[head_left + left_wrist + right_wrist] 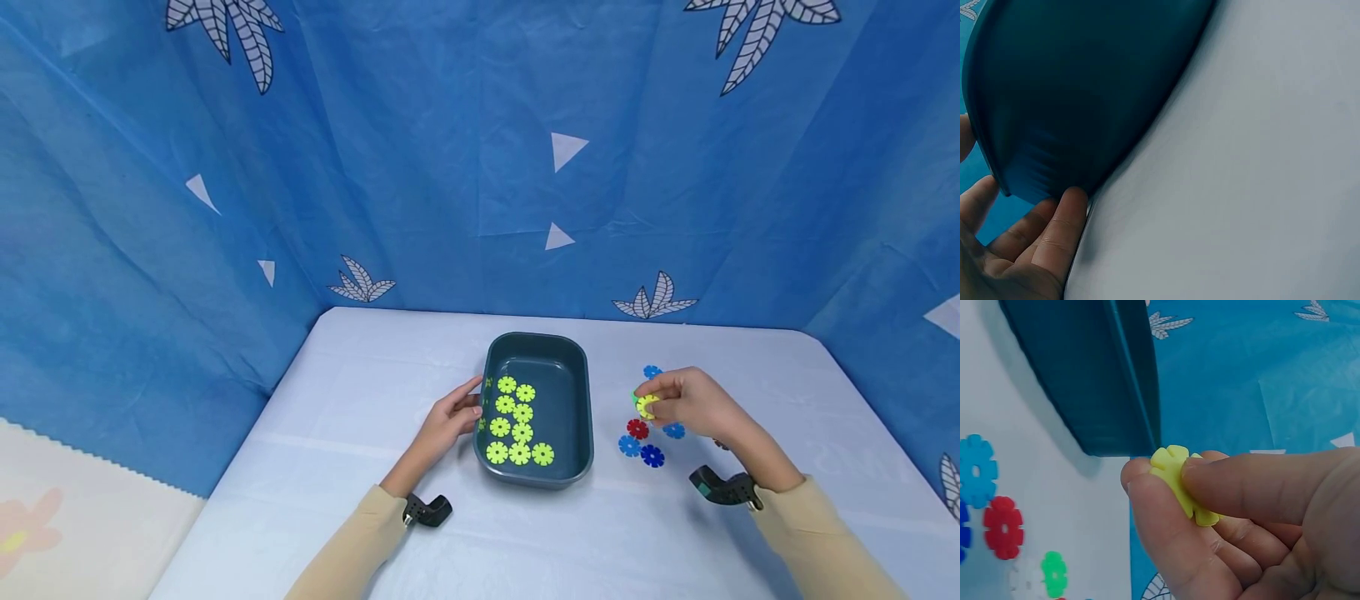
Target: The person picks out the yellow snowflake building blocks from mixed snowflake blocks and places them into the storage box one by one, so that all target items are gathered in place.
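A dark teal rectangular tub [566, 392] stands on the table, with several yellow-green notched discs [519, 453] lying flat along its left and near part. My left hand [446, 419] rests against the tub's left side; in the left wrist view its fingertips [1072, 200] touch the outer wall. To the right of the tub, my right hand [688, 400] pinches a yellow notched disc [1172, 472] between thumb and fingers, raised over the loose discs. Beneath and around that hand lie a red disc [637, 429], a dark blue disc [652, 456] and a light blue disc [629, 446].
More discs lie close to the right hand, among them a blue one [652, 372] behind it and a green one [1054, 574]. The white-covered table [390, 358] ends at a blue cloth backdrop [480, 167]. A black camera band sits on each wrist.
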The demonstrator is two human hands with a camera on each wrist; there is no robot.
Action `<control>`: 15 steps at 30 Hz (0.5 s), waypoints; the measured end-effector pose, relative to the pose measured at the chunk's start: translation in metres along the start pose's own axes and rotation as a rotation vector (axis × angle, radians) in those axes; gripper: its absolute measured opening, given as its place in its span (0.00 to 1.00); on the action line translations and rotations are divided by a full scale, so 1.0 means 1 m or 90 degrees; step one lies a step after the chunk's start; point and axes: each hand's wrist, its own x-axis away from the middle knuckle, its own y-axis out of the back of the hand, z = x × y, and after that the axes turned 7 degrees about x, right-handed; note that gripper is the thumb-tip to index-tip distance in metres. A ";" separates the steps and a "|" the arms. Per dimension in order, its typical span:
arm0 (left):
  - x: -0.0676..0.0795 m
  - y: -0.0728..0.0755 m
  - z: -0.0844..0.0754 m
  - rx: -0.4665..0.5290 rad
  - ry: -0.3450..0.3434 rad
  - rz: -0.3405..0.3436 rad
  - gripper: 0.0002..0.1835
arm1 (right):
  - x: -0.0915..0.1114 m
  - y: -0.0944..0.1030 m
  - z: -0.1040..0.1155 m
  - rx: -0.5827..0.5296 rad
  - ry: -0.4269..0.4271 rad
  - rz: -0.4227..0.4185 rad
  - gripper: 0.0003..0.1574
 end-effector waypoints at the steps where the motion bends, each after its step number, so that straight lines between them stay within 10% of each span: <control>1: 0.000 0.000 0.000 -0.001 -0.001 0.000 0.32 | -0.001 0.001 0.001 -0.001 0.000 0.001 0.18; 15: -0.001 0.001 0.004 -0.009 0.001 -0.004 0.31 | -0.028 0.017 0.028 -0.016 0.032 0.032 0.21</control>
